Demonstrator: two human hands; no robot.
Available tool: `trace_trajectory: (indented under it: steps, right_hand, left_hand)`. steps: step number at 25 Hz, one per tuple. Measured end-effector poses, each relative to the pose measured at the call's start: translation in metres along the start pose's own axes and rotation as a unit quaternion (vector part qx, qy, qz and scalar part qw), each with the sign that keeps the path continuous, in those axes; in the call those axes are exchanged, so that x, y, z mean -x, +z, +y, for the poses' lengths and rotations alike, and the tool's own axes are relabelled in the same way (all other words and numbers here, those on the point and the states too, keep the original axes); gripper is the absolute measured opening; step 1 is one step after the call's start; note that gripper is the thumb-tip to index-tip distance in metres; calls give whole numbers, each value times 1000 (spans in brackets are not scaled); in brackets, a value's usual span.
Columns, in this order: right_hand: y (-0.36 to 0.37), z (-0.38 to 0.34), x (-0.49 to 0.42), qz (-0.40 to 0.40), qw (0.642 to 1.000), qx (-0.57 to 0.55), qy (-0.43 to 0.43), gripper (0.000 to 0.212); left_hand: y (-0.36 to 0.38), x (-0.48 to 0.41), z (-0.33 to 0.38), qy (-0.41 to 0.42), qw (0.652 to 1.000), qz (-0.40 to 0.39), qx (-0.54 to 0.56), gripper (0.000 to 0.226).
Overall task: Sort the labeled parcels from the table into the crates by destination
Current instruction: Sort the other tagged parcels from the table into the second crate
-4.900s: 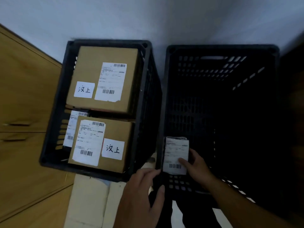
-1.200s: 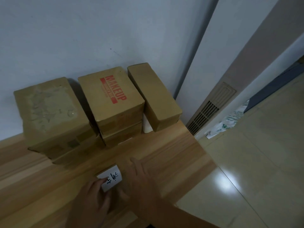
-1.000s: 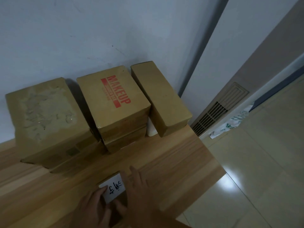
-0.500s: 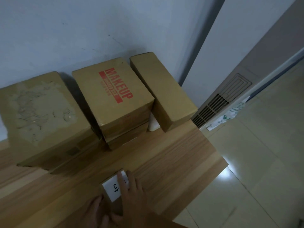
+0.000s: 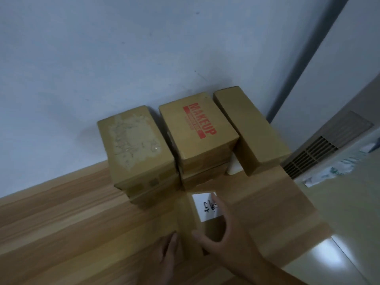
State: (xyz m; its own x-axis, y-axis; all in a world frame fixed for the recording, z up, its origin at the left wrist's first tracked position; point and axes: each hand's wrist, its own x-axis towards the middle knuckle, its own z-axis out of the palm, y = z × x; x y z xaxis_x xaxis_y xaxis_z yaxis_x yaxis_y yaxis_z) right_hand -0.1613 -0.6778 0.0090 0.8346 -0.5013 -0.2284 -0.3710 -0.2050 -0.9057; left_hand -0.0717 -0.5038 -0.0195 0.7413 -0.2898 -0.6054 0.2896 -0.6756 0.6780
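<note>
The right hand (image 5: 226, 239) has changed its hold since half a second ago: then it lay flat over the parcel (image 5: 185, 221), now it clasps it from above, the thumb spread across the near part of the top and the fingers curled over the right side, covering the edge of the white label (image 5: 202, 210). The forearm comes in from the lower right. The left hand (image 5: 168, 256) lies with straight fingers against the parcel's left side, near the near end. The parcel sits between both hands over the tabletop (image 5: 82, 223), close to its right edge, just in front of the MAKEUP box (image 5: 197, 128) at the back edge; whether it rests on the wood I cannot tell
</note>
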Motion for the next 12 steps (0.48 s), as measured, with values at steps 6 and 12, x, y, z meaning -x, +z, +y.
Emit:
trace_trajectory:
  steps: [6, 12]
  right_hand:
    - [-24, 12, 5, -41, 986, -150, 56, 98]
    - [-29, 33, 4, -119, 940, -298, 119, 88]
  left_hand:
    - [22, 19, 12, 8, 990, -26, 135, 15]
    - [35, 30, 13, -17, 938, -84, 337, 74]
